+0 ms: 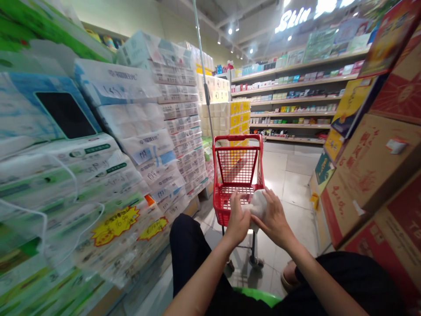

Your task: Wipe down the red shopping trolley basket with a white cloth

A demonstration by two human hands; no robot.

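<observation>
A white cloth (258,205) is bunched between both hands just in front of the near rim of a small red shopping cart (238,175). My left hand (237,219) grips the cloth's left side, fingers curled. My right hand (274,215) is closed over its right side. The cart's basket looks empty and stands on the tiled aisle floor. My knees in black trousers show below the arms.
Tall stacks of wrapped tissue packs (138,131) with yellow price tags (115,224) line the left. Cardboard boxes (368,175) lean along the right. Stocked shelves (292,96) stand at the far end. A thin pole (204,83) rises behind the cart.
</observation>
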